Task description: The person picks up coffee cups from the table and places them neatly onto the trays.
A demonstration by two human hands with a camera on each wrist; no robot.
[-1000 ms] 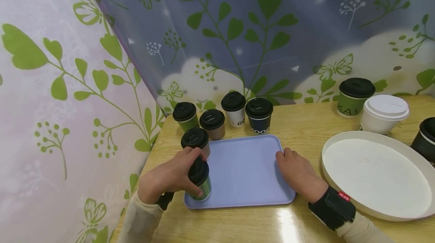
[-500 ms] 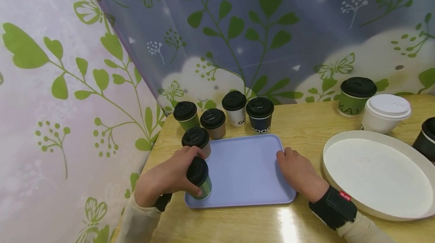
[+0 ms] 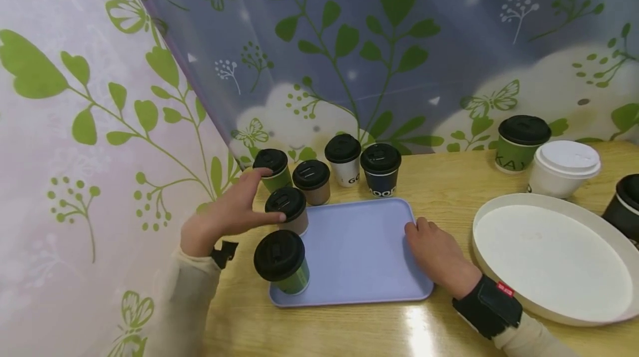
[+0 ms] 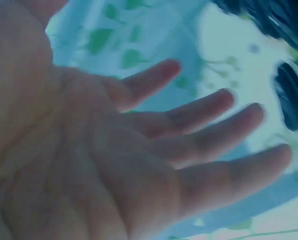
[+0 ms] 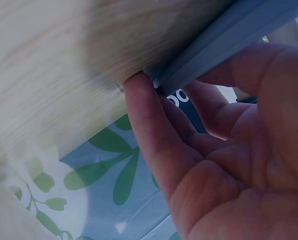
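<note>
In the head view my left hand (image 3: pixel 227 213) is spread above the left side of the table, beside a brown paper cup with a black lid (image 3: pixel 288 207). Its palm and straight fingers hold nothing in the left wrist view. A green cup with a black lid (image 3: pixel 284 260) stands on the near left corner of the lilac tray (image 3: pixel 359 257), apart from the hand. My right hand (image 3: pixel 441 254) grips the tray's right rim. In the right wrist view its fingers (image 5: pixel 153 120) curl at the tray edge (image 5: pixel 213 55), one fingertip against the wooden table.
Behind the tray stand another green cup (image 3: pixel 274 171), a smaller brown cup (image 3: pixel 312 182), a white cup (image 3: pixel 343 160) and a navy cup (image 3: pixel 381 171). To the right lie a round white tray (image 3: pixel 554 260), a KAY-like lettered green cup (image 3: pixel 521 143), a white-lidded cup (image 3: pixel 564 168) and a dark cup (image 3: pixel 626 202).
My left hand has let go of the near green cup and moved up and left toward the brown cup and far green cup. The right hand has stayed at the tray rim.
</note>
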